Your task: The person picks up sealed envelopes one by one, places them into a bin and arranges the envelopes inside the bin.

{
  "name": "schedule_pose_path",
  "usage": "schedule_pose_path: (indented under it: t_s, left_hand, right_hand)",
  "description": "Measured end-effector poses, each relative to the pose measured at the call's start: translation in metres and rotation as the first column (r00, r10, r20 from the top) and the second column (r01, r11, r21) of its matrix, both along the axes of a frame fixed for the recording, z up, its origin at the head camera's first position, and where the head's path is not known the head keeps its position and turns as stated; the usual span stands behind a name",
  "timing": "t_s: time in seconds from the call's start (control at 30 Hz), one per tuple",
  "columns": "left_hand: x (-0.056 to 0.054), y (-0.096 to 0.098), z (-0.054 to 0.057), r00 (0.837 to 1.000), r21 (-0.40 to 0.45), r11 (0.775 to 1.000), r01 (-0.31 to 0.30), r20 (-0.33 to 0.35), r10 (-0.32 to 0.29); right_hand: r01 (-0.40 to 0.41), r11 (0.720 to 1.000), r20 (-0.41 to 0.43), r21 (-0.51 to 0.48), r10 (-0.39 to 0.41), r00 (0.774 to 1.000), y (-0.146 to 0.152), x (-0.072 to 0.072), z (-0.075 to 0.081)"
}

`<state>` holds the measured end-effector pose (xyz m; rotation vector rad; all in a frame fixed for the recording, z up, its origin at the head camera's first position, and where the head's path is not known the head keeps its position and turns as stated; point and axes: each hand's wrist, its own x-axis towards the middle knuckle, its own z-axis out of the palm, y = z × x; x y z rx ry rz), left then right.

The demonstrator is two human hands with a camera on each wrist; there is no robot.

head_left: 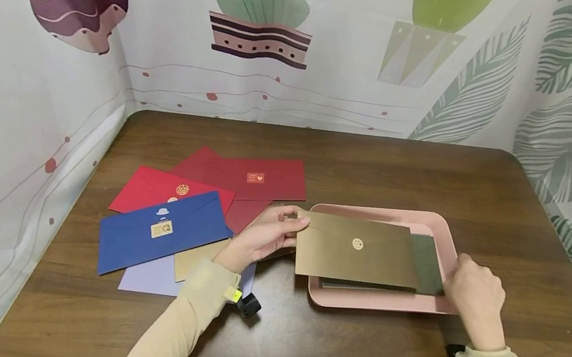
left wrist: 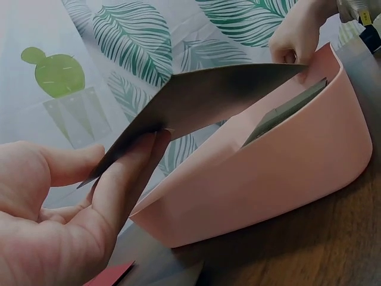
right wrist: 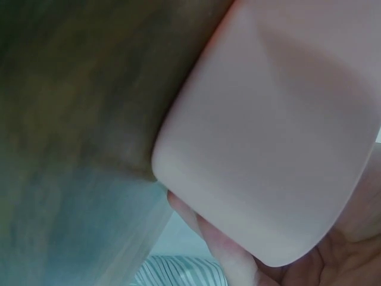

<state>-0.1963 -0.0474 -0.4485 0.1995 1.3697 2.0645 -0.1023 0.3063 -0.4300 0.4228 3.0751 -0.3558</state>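
Observation:
My left hand [head_left: 263, 234] pinches the left end of a gold-brown envelope [head_left: 354, 261] with a round sticker, thumb on top and fingers underneath. The envelope is tilted above a pink tray [head_left: 383, 307], its far end over the inside of the tray, as the left wrist view shows. A dark green envelope [head_left: 431, 267] lies in the tray, partly covered by the gold-brown one. At the tray's right end, my right hand [head_left: 475, 299] grips the rim with curled fingers. The right wrist view shows fingers [right wrist: 235, 256] against the tray's end wall [right wrist: 268, 149].
Left of the tray, several envelopes overlap on the wooden table [head_left: 348, 351]: a blue envelope [head_left: 132, 244] on top, a bright red envelope [head_left: 140, 190], a dark red envelope [head_left: 283, 178], and a lilac envelope [head_left: 148, 281]. A printed cloth [head_left: 332, 98] hangs behind the table.

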Motion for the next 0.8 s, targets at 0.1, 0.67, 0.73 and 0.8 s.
schedule_pose_path:
  t_s: [0.1,0.67,0.73,0.8]
  left_hand:
    - [0.001,0.001,0.0,1.0,0.005,1.0,0.004,-0.003,-0.004]
    - [0.002,0.014,0.0,1.0,0.024,1.0,0.003,0.031,-0.004]
    - [0.002,0.015,-0.001,1.0,0.028,1.0,-0.005,0.029,0.004]
    - [0.002,0.016,-0.001,1.0,0.026,1.0,-0.014,0.028,0.013]
  right_hand:
    - [0.0,1.0,0.004,0.003,0.0,1.0,0.0,0.0,0.0]
    - [0.014,1.0,0.028,0.005,-0.014,1.0,0.0,-0.001,0.0]
    - [0.013,1.0,0.025,0.005,-0.013,1.0,0.0,-0.001,0.001]
    - [0.012,1.0,0.03,0.006,-0.013,0.999,0.0,-0.001,0.001]
